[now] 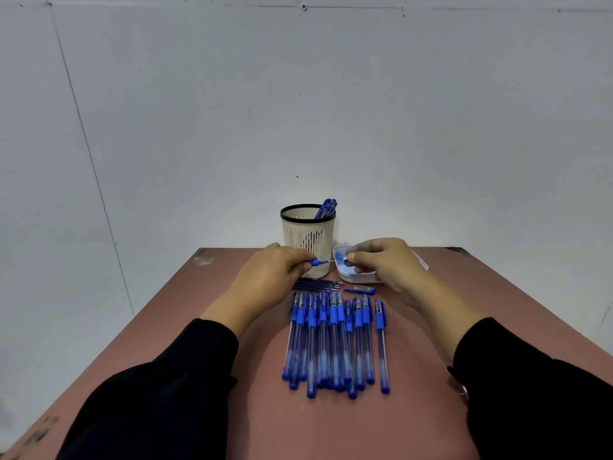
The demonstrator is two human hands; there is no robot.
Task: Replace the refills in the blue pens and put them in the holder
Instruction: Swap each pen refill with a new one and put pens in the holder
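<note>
A blue pen (319, 262) was gripped in the left hand (277, 272), just in front of the holder (309, 235). Its long line ran left to right, and its thin tip was pointed to the right, toward the right hand (384, 260). Only the front part of the pen could be seen; the rest was hidden inside the curled fingers. The right hand was held just to the right of the tip, over a white tray (351, 276). Something small and dark was pinched in its fingertips, but what it was could not be told. The two hands were close, with only a small gap between them, so the next move was likely a short one along the pen's line.

A few pens (328, 207) were already stood in the far holder, leaning to the right. A small bunch of dark refills (318, 284) was laid on the table (185, 327) just near of the hands, pointed right too. A loose pen cap (360, 289) was laid beside them. Nearer still, a big row of blue pens (333, 340) was laid side by side, running near to far. Most of the job seemed left to be done.
</note>
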